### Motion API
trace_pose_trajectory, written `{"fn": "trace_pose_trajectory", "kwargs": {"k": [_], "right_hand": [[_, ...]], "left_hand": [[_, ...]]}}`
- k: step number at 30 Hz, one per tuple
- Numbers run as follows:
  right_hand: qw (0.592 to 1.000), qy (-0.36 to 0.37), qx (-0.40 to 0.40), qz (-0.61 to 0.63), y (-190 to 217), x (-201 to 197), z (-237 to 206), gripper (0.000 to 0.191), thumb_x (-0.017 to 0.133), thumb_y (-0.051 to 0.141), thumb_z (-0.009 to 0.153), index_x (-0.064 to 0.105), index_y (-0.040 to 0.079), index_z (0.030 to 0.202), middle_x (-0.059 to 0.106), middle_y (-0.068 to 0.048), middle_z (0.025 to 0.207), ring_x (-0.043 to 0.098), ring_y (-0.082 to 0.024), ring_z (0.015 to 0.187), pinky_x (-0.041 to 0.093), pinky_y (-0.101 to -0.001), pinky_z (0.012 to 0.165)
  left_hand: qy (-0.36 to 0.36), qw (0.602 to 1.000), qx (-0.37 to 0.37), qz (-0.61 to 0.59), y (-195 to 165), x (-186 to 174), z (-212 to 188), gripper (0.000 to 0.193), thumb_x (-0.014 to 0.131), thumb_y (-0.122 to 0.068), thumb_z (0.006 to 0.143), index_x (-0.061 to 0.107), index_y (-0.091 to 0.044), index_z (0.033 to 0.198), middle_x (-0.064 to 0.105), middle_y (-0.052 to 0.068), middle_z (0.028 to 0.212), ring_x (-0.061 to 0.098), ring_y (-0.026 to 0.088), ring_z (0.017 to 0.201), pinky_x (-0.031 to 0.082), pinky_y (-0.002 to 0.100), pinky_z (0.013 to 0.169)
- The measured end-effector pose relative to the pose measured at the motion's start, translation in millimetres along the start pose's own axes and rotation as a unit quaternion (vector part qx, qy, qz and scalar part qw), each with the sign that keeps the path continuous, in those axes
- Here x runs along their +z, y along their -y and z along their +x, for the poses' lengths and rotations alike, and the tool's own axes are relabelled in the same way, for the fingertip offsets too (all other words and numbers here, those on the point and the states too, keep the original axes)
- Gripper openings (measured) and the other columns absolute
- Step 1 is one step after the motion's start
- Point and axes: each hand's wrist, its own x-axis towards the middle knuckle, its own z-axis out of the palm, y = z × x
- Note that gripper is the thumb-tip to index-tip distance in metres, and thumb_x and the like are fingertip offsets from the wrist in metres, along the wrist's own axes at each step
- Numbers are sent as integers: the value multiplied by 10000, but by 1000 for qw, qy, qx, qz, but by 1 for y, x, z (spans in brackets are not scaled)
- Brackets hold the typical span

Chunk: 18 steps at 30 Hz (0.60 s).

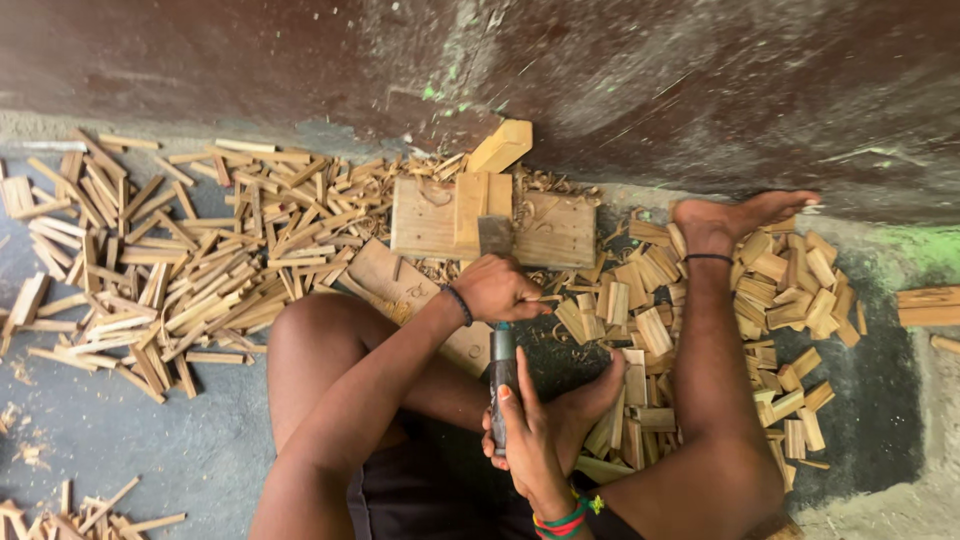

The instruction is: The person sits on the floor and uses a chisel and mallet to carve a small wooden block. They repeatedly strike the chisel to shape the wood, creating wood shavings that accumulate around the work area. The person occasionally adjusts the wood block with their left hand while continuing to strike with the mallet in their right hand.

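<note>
Currently the right hand (pixel 530 435) grips a cleaver (pixel 500 300) handle; the left hand (pixel 497 290), fingers curled, apparently steadies a wood piece (pixel 470 205) on the block (pixel 555 230), under the blade.

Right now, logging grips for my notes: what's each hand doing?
Left hand: closed, steadying a small wood piece on the wooden block.
Right hand: closed around the knife handle.
</note>
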Motion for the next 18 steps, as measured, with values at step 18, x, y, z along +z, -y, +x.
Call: {"fn": "trace_pose_trajectory", "kwargs": {"k": [18], "right_hand": [[989, 28, -116, 85, 11, 18, 70, 624, 524, 343, 1039, 302, 338, 1623, 578, -54, 693, 473, -104, 418, 346, -223, 335]], "left_hand": [[-42, 984, 7, 171, 29, -17, 32, 382, 669, -515, 936, 763, -177, 782, 730, 87, 698, 705, 302, 641, 554, 443, 602]]}}
